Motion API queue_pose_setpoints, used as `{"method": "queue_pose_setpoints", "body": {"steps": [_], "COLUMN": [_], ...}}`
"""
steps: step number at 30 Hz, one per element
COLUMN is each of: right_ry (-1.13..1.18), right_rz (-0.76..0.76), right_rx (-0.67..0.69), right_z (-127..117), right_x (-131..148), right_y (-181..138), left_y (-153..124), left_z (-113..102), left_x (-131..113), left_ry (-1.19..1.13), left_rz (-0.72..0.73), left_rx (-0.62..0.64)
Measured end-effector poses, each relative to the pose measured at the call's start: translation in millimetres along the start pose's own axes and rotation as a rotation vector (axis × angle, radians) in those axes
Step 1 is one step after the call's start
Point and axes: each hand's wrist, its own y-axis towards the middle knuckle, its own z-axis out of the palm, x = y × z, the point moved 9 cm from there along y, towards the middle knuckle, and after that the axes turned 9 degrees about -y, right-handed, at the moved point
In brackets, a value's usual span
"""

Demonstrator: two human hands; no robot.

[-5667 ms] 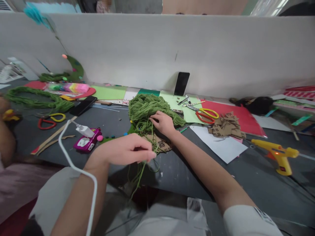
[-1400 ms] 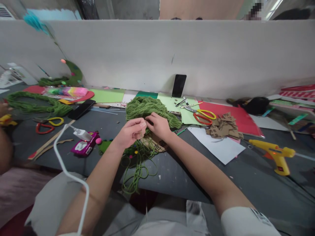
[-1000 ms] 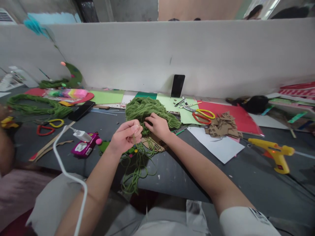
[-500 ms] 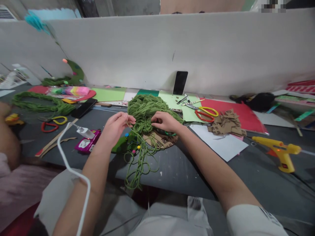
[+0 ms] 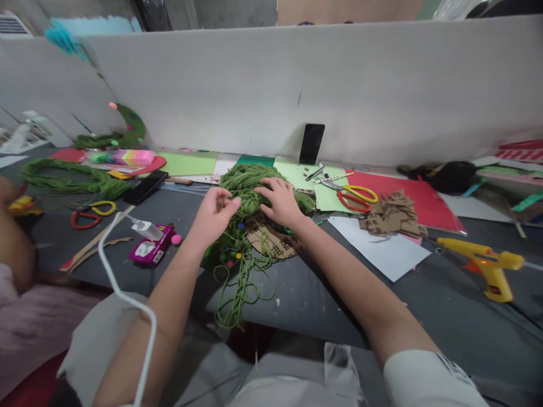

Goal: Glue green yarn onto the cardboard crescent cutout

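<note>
A tangled heap of green yarn [image 5: 241, 175] lies on the dark table in front of me, with loose loops hanging over the front edge. At its left side is my left hand [image 5: 215, 217], thumb and fingers curled together at the strands. My right hand [image 5: 280, 202] rests on the heap's right side with its fingers spread over the yarn. Under the heap shows a round piece of brown cardboard [image 5: 280, 243] with dark print. Beside it, partly hidden by yarn and my left hand, is a dark green piece with small coloured pompoms [image 5: 229, 263].
A yellow glue gun [image 5: 487, 263] stands at right. Scissors [image 5: 356, 198] lie beside cardboard scraps [image 5: 392, 215] and red paper [image 5: 432, 198]. A phone [image 5: 311, 144] leans on the partition. A white cable [image 5: 127, 294] crosses my left forearm from a purple device [image 5: 151, 249]. Another person's arm [image 5: 17, 237] is at left.
My left hand has moved right, closer to the heap. My right hand has risen slightly onto the yarn and its fingers have spread. A pink pompom now shows beside the purple device.
</note>
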Motion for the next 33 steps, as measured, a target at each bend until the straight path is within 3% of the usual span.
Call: {"method": "queue_pose_setpoints", "body": {"steps": [2, 4, 6, 8, 10, 13, 17, 21, 24, 27, 30, 33], "right_ry": [0.054, 0.106, 0.142, 0.146, 0.122, 0.088, 0.097, 0.158, 0.299, 0.385, 0.437, 0.517], "right_rz": [-0.01, -0.039, -0.076, -0.093, -0.058, 0.035, 0.035, -0.109, -0.169, -0.045, 0.061, 0.04], "right_rx": [0.007, 0.037, 0.069, 0.076, 0.035, -0.023, -0.034, -0.095, 0.071, 0.167, 0.089, 0.063], "right_z": [-3, -3, -2, -2, -4, -5, -11, -33, -22, -2, 6, 11], "right_x": [-1, 1, 2, 2, -4, -15, -3, 31, 47, 36, 19, 15], "right_y": [7, 12, 16, 16, 16, 14, 13, 8, 4, 4, 5, 6], "left_y": [7, 16, 26, 36, 43, 49, 45, 40, 39, 37, 35, 35], "left_z": [5, 19, 27, 31, 30, 21, 8, 4, 5, 3, 3, 4], "left_x": [-7, -4, 3, 9, 18, 39, 67, 76, 77, 77, 76, 73], "left_ry": [0.369, 0.662, 0.83, 0.854, 0.746, 0.425, 0.07, -0.068, -0.174, -0.214, -0.242, -0.287], "left_rz": [0.098, 0.104, 0.086, 0.095, 0.082, -0.056, -0.274, -0.347, -0.361, -0.375, -0.382, -0.369], "left_rx": [-0.025, 0.052, 0.117, 0.16, 0.199, 0.218, 0.109, 0.026, 0.021, 0.015, 0.028, 0.036]}}
